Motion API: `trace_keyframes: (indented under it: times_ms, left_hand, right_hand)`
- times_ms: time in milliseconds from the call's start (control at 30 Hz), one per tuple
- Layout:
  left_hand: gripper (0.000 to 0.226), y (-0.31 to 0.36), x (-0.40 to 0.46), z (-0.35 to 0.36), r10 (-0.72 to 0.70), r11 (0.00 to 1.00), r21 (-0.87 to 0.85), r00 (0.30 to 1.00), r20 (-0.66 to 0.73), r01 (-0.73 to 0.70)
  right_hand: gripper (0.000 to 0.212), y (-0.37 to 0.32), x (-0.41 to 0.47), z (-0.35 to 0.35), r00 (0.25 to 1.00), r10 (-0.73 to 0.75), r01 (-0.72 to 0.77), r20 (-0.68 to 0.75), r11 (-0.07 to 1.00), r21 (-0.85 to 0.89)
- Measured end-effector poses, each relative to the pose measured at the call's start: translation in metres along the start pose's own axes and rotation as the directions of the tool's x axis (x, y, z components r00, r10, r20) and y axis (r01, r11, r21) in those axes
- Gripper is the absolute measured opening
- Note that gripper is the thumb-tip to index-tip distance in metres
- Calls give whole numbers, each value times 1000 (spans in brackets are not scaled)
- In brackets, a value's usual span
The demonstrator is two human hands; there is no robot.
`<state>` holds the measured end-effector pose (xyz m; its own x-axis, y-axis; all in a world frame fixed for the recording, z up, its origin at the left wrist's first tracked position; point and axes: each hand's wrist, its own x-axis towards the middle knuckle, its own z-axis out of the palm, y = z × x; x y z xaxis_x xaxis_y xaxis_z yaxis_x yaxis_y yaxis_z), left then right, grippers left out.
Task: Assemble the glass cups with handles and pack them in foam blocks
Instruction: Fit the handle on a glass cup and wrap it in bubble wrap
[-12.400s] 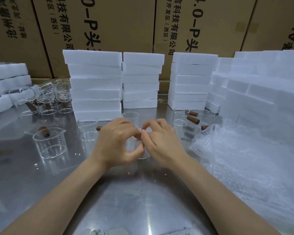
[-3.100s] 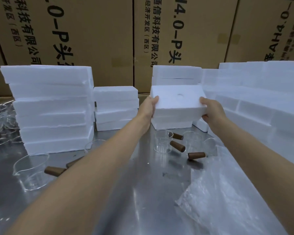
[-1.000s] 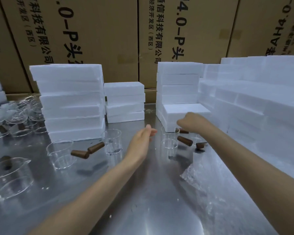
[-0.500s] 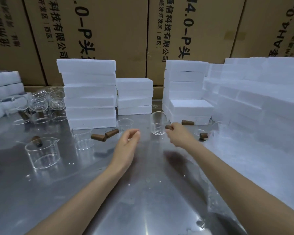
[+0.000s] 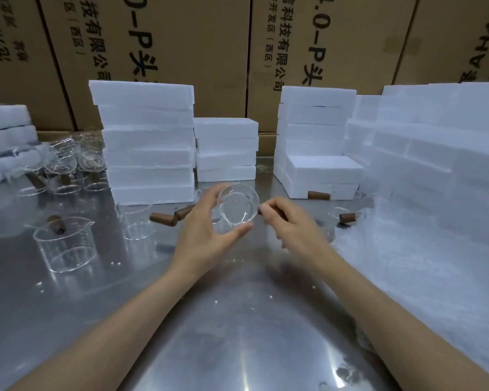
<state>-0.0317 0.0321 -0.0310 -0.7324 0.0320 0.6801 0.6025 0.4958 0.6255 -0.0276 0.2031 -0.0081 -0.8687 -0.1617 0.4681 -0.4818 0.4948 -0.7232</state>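
Observation:
A clear glass cup (image 5: 237, 207) is tilted with its mouth toward me, held above the steel table. My left hand (image 5: 206, 235) grips it, thumb under the base and fingers over the far side. My right hand (image 5: 291, 227) pinches the brown wooden handle (image 5: 261, 211) that sticks out from the cup's right side. Two more glass cups stand to the left (image 5: 65, 244) (image 5: 137, 221), with loose wooden handles (image 5: 164, 219) lying between them and my hands.
Stacks of white foam blocks (image 5: 147, 142) (image 5: 226, 149) (image 5: 319, 153) stand at the back before cardboard boxes. More foam (image 5: 441, 153) and bubble wrap (image 5: 424, 266) fill the right side. Several handled cups (image 5: 65, 165) cluster at far left. Another handle (image 5: 319, 195) lies by the right stack.
My right hand brought the cup nearer by its handle. My left hand, which held nothing, has closed round the cup. The cup has tipped its mouth toward me.

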Motion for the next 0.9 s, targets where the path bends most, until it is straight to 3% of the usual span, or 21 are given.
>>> trace_keyframes:
  times_ms: [100, 200, 300, 433, 667, 900]
  left_hand:
    - [68, 7, -3, 2, -1, 1000, -14, 999, -35, 1]
    - [68, 15, -7, 4, 25, 1000, -6, 1000, -19, -25]
    - [76, 20, -10, 6, 30, 999, -43, 996, 79, -27]
    - [76, 29, -11, 8, -50, 987, -148, 990, 134, 70]
    - [47, 32, -9, 10, -148, 950, -271, 988, 43, 155]
    - [23, 37, -7, 12, -421, 789, -503, 907, -24, 353]
  right_hand:
    - [39, -5, 1, -8, 987, 144, -125, -70, 966, 228]
    - [40, -6, 0, -8, 958, 285, -257, -34, 905, 339]
    - [39, -5, 1, -1, 938, 341, -293, -55, 869, 398]
    - [39, -3, 0, 3, 926, 366, -295, -95, 855, 426]
    - [40, -7, -4, 11, 944, 285, -211, -164, 908, 362]
    - [38, -10, -8, 15, 966, 200, -156, -164, 957, 246]
